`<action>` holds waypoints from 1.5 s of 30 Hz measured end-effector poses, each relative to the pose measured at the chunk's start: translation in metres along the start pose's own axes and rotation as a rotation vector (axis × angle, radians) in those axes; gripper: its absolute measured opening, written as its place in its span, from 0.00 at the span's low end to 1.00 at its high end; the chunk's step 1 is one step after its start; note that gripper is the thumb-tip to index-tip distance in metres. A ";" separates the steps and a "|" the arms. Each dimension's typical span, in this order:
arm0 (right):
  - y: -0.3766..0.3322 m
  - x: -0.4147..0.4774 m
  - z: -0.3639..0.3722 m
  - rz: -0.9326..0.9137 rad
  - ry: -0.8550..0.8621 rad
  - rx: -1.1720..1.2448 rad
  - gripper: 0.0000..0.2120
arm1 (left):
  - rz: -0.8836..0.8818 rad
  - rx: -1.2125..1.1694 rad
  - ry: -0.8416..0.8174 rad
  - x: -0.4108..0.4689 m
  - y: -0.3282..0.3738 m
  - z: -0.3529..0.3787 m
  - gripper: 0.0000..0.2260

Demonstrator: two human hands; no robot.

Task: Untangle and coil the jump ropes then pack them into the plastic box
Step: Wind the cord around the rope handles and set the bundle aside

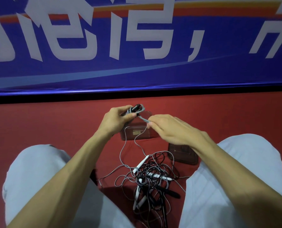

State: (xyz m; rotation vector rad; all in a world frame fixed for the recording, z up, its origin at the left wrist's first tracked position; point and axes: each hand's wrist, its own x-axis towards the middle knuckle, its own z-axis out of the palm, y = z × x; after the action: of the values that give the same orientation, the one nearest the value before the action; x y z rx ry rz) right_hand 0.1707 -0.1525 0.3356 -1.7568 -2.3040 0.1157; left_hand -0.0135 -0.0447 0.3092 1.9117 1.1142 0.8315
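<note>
Head view: a seated person is holding a coiled grey jump rope just above the plastic box. The left hand is wrapping its grip round the coil, and the right hand is pinching the loose strand. The box is sitting on the red floor. Nearer the person, a tangle of ropes is lying beside the lid.

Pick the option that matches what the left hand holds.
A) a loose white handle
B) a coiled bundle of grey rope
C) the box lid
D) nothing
B: the left hand holds a coiled bundle of grey rope above the plastic box, while the right hand pinches the strand leading from it.
</note>
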 end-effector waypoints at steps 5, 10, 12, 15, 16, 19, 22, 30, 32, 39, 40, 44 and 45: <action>0.001 0.002 0.007 -0.138 0.046 -0.176 0.12 | 0.096 0.573 -0.192 -0.012 0.009 0.011 0.21; 0.015 0.011 0.018 -0.131 0.315 0.029 0.03 | 0.174 0.713 -0.410 -0.020 0.019 0.018 0.25; 0.016 0.016 0.020 -0.063 0.369 0.195 0.01 | 0.212 0.741 -0.420 -0.023 0.019 0.022 0.26; 0.015 0.018 0.017 0.122 0.433 0.431 0.03 | 0.194 0.689 -0.368 -0.028 0.020 0.026 0.32; 0.016 0.018 0.016 0.191 0.449 0.479 0.03 | 0.187 0.671 -0.327 -0.028 0.021 0.027 0.29; 0.026 0.020 0.018 0.368 0.489 0.655 0.04 | 0.144 0.514 -0.220 -0.026 0.023 0.028 0.20; 0.035 0.022 0.020 0.408 0.489 0.739 0.03 | 0.053 0.031 -0.193 -0.027 0.029 0.024 0.10; 0.020 0.018 0.021 0.146 0.217 0.343 0.13 | -0.154 -0.544 -0.052 -0.032 0.050 0.015 0.06; 0.016 0.017 0.020 0.117 0.201 0.362 0.14 | -0.169 -0.603 -0.067 -0.032 0.049 0.012 0.06; 0.011 0.018 0.019 0.161 0.396 0.620 0.07 | -0.199 -0.654 -0.083 -0.029 0.047 0.013 0.10; 0.010 0.019 0.018 0.180 0.449 0.681 0.07 | -0.215 -0.657 -0.078 -0.029 0.047 0.014 0.09; 0.013 0.019 0.014 0.088 0.482 0.874 0.09 | -0.259 -0.680 -0.089 -0.028 0.046 0.014 0.07; 0.015 0.018 0.013 0.029 0.442 0.901 0.11 | -0.267 -0.684 -0.097 -0.026 0.045 0.013 0.07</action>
State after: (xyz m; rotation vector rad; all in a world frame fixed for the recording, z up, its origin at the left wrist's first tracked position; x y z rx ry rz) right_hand 0.1775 -0.1298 0.3226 -1.1792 -1.5279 0.5949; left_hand 0.0047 -0.0872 0.3371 1.1953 0.8515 0.8217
